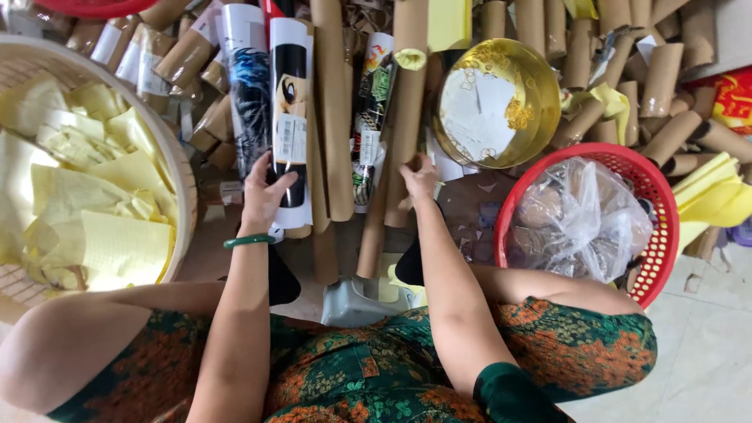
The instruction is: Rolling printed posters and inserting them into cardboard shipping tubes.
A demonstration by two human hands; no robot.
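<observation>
To the left of the left hand sits the biggest thing here, a wide woven basket point(182, 168) heaped with crumpled yellow paper sheets point(86, 188). To the right of the right hand stands a red plastic basket point(656, 235) holding a clear plastic bag point(583, 215), and just beyond that hand lies a shiny gold bowl point(501, 98). Ahead of both hands, cardboard tubes point(662, 78) crowd the floor in a loose pile.

The right hand point(417, 178) is closed around a long bare cardboard tube point(403, 133), holding it low on its length. The left hand point(262, 196) lies with spread fingers on a printed wrapped roll point(290, 117), pressing rather than gripping; a green bangle point(249, 241) rings that wrist.

The long tube leans among its neighbours, so I judge that pulling it could tip the tubes beside it. The glossy roll, only pressed on, could slide or roll away.
</observation>
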